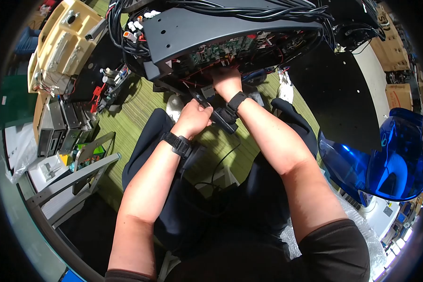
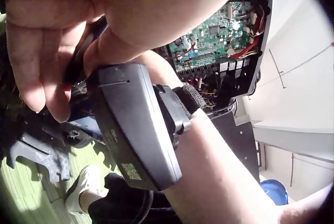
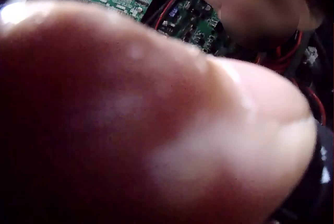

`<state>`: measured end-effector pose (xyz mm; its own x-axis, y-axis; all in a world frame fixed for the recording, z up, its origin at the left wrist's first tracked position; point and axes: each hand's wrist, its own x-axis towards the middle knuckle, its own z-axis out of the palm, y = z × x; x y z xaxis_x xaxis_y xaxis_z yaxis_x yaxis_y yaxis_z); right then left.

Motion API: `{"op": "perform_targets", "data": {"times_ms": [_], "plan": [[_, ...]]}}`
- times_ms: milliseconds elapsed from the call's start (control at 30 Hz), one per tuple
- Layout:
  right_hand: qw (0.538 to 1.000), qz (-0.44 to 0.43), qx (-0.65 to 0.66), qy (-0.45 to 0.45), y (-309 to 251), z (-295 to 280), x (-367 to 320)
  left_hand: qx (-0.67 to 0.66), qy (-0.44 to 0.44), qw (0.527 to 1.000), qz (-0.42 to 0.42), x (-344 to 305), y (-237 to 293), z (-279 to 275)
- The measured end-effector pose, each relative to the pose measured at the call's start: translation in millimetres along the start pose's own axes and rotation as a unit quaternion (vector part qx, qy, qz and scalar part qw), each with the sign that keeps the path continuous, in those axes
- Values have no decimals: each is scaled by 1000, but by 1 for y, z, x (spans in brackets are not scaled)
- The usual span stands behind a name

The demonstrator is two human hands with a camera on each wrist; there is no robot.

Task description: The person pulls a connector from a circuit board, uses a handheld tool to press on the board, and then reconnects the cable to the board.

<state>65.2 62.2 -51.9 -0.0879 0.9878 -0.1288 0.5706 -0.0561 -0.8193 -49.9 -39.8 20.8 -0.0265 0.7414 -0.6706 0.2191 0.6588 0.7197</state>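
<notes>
A black housing (image 1: 239,30) with its underside open shows green circuit boards (image 1: 223,50) and red wires. My right hand (image 1: 226,82) reaches in under its lower edge, fingertips hidden in the head view. Up close in the right wrist view, its thumb and fingers (image 3: 156,109) fill most of the picture, beside the boards and red wires; I cannot tell whether they hold anything. Just below the housing, my left hand (image 1: 194,118) grips a slim black bar-shaped piece (image 1: 199,97). In the left wrist view, thumb and fingers (image 2: 39,51) close around this black piece.
Black cables with white and orange connectors (image 1: 129,35) hang at the housing's left. A curved black panel (image 1: 333,89) and a blue transparent cover (image 1: 395,155) stand at the right. Cream-coloured casing (image 1: 61,47) stands at far left, near a grey metal frame (image 1: 80,181). The floor (image 1: 127,108) is green.
</notes>
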Motion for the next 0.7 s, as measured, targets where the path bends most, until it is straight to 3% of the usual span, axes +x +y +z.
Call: {"op": "perform_targets", "data": {"times_ms": [100, 167, 400, 500, 567, 600, 667, 700], "plan": [[999, 39, 13, 17, -8, -3, -4, 7, 4, 1000, -3, -1, 0, -1], [993, -73, -91, 34, -1, 1, 0, 9, 7, 1000, -3, -1, 0, -1], [999, -22, -25, 41, -14, -3, -4, 42, 9, 999, -7, -4, 4, -4], [996, -79, -23, 33, -9, -8, -3, 18, -7, 1000, 5, -4, 1, -3], [989, -64, -121, -47, -1, -12, 9, -45, -37, 998, 5, -9, 6, -1], [989, -68, -121, -48, -16, -20, 5, -42, -31, 999, -8, -6, 2, 1], [978, 24, -196, -59, -58, -45, -12, -23, -40, 999, 2, -5, 0, 1], [979, 8, -188, -71, -56, -41, -12, -24, -39, 999, 3, -5, -1, 1]]}}
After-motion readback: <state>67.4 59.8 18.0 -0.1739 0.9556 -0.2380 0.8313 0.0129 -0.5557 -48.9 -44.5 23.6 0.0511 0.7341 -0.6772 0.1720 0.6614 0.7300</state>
